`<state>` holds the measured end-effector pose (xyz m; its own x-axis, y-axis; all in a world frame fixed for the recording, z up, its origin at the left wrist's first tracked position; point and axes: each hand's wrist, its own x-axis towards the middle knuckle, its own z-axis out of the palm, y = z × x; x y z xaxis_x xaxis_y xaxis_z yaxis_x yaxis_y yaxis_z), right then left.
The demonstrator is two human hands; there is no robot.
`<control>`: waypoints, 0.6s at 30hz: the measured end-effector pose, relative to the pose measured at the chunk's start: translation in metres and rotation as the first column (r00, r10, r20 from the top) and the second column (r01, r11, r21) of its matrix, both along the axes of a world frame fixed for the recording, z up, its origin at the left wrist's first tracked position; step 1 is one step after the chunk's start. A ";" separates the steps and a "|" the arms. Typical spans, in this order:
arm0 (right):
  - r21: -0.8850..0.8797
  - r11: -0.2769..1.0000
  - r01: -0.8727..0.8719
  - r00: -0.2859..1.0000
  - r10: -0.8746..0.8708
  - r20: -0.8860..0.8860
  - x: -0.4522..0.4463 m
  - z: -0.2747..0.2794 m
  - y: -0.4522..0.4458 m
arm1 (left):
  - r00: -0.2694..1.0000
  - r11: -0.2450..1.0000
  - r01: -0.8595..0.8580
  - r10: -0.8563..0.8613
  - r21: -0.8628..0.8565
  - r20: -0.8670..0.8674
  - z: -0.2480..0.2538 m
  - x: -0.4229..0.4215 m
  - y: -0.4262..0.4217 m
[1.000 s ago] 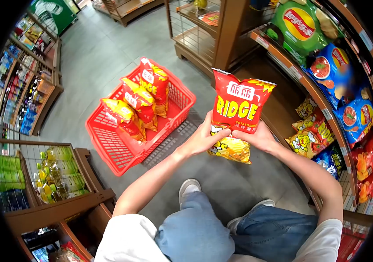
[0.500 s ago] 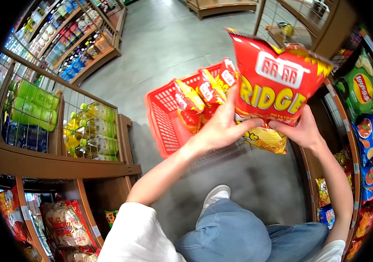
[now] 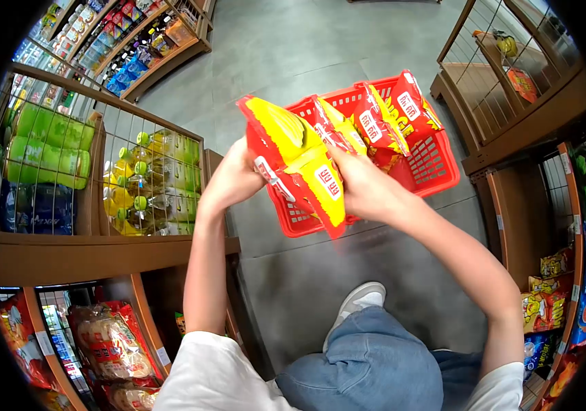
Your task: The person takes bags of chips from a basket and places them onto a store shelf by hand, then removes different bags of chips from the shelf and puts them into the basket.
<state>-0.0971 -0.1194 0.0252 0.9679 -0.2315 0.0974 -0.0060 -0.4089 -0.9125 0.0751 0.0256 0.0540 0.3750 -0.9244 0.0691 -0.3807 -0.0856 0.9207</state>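
Both my hands hold a red and yellow bag of potato chips [image 3: 293,161] over the near left end of a red plastic shopping basket [image 3: 437,168]. The bag is tilted, its top seam towards me. My left hand [image 3: 238,175] grips its left side, with some fingers hidden behind the bag. Around its right side closes my right hand [image 3: 361,179], close to the chip bags in the basket. Several similar bags stand in a row there, among them one in the middle [image 3: 380,127] and one at the right end [image 3: 413,106]. The basket rests on the floor.
On the left, a wire-fronted shelf holds bottles of yellow drink [image 3: 145,185] and green bottles [image 3: 50,147]. Below it hang red snack packs [image 3: 111,342]. Shelves with chip bags [image 3: 546,305] line the right side. My shoe [image 3: 361,305] is on the grey floor [image 3: 286,267].
The held bag has moved left and down, from the basket's right side to its left end, and turned from its printed front. The basket now appears further right in view.
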 end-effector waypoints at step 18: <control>-0.118 0.947 0.299 0.952 -0.305 -0.035 0.037 -0.085 0.030 | 0.917 0.903 -0.396 0.380 -0.170 -0.120 -0.100 -0.012 -0.030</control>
